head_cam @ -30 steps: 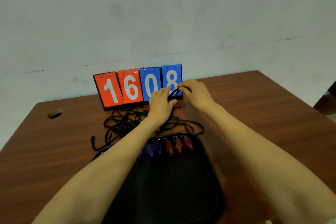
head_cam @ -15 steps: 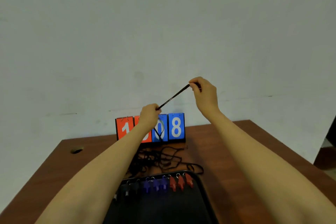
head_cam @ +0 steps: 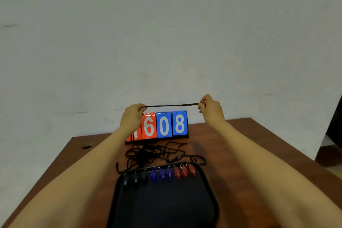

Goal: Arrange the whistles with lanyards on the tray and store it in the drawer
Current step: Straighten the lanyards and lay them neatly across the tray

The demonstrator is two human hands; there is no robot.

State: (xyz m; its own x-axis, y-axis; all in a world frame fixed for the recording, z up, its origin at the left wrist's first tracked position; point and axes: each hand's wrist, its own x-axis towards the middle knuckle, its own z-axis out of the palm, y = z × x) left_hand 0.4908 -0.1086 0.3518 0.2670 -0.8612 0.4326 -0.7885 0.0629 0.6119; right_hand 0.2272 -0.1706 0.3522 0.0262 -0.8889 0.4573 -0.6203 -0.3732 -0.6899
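Head view. Pinches one end of a black lanyard (head_cam: 172, 105) in the left hand (head_cam: 132, 117) grip, high above the surface (head_cam: 240, 153). Holds it tight and flat across to the right hand (head_cam: 211, 110) grip, pinched on the other end. Shows tangled cords (head_cam: 155, 153) below, then maybe nine whistles (head_cam: 162, 173) along the black tray's (head_cam: 166, 205) far edge.

whistles (head_cam: 162, 173) lining black tray (head_cam: 166, 209), one lanyard (head_cam: 172, 105) taut
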